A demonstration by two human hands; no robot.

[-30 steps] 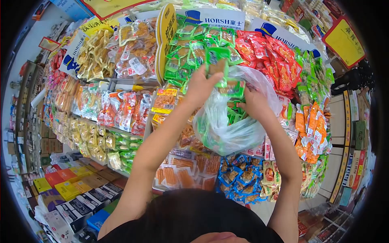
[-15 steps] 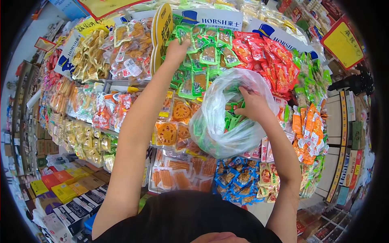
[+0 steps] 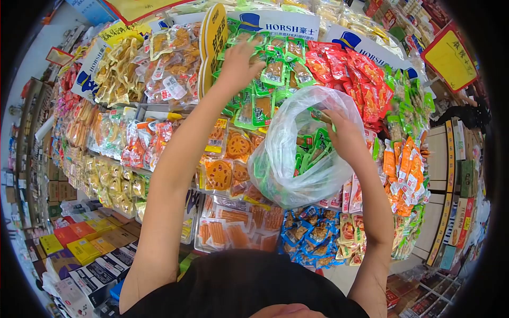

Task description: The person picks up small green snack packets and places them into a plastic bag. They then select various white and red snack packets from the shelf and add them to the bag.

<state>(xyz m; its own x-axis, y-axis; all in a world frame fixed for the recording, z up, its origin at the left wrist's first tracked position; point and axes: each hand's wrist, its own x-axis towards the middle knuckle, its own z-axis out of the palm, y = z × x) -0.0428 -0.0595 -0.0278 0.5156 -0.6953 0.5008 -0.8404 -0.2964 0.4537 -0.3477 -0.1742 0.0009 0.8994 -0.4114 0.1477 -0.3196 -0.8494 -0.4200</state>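
Note:
My left hand [image 3: 239, 64] is over the pile of green snack packets [image 3: 273, 71], its fingers spread on the packets at the upper left of that pile. A clear plastic bag [image 3: 283, 159] with several green packets inside stands open in front of the pile. My right hand [image 3: 342, 132] is at the bag's right side, inside its rim, with the fingers closed on a small green packet [image 3: 319, 115] above the others in the bag.
Red packets [image 3: 366, 79] lie right of the green pile. Nearer are lotus-root packs [image 3: 218, 174], orange stick packs [image 3: 225, 225] and blue packets [image 3: 313, 233]. A yellow sign [image 3: 212, 45] stands left of my left hand. Boxes [image 3: 85, 249] are at lower left.
My left hand has spread its fingers over the packets. My right hand has shifted slightly right and now shows a green packet at its fingertips. The bag's mouth looks wider.

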